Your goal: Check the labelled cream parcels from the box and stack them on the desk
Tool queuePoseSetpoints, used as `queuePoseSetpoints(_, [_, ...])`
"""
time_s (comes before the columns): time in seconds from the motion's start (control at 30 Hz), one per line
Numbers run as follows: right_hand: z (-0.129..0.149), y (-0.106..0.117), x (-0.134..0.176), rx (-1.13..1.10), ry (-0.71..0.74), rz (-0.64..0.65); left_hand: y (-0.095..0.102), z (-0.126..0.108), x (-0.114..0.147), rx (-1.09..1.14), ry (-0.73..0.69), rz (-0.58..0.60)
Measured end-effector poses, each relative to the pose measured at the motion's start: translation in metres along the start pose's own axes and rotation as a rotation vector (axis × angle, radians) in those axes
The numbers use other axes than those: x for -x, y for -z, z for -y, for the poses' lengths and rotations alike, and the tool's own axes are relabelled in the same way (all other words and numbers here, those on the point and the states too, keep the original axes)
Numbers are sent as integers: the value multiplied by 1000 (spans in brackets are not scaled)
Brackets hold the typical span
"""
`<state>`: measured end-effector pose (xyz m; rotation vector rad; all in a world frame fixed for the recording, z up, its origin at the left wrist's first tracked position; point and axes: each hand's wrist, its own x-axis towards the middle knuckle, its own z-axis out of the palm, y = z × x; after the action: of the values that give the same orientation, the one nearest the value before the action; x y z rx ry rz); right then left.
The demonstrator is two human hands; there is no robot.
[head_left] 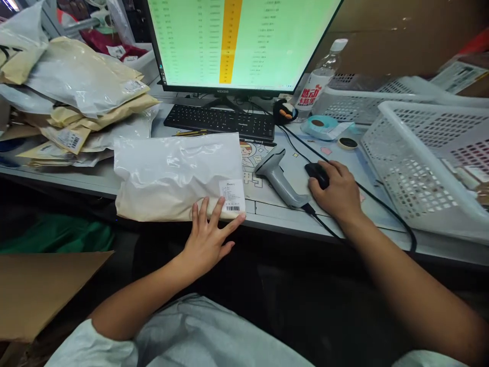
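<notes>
My left hand rests with fingers spread on the lower right edge of a white plastic mailer bag. The bag lies flat at the desk's front edge, and its label with a barcode sits just above my fingers. On the right, my right hand is wrapped over a black computer mouse. Between my hands lies a grey barcode scanner, head toward the upper left, its cable running off the desk edge. Behind these stand a black keyboard and a monitor showing a green table.
Stacked mailer bags fill the desk's left side. A white perforated basket stands at right. Near it are a blue tape roll, a small dark-centred roll and a plastic bottle. Below left is a cardboard box.
</notes>
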<state>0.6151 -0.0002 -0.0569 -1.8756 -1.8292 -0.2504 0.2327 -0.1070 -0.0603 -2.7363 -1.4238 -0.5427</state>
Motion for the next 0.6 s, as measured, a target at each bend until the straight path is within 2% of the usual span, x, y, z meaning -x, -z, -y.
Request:
queuePoseSetpoints(0.27, [-4,-3,-1,-17,-8,25,0,0,-4,-6,2,40])
queuePoseSetpoints(0.43, [-10,-5,0,10,27,-59,6,-9,-1,46,40,-47])
queuePoseSetpoints(0.5, [-17,-10,-1,42,53,-71,20,-11,-7,172,48,-123])
queuePoseSetpoints(0.6, [-29,-20,-6,92,64,-116,60,-12,-21,702,-115,-158])
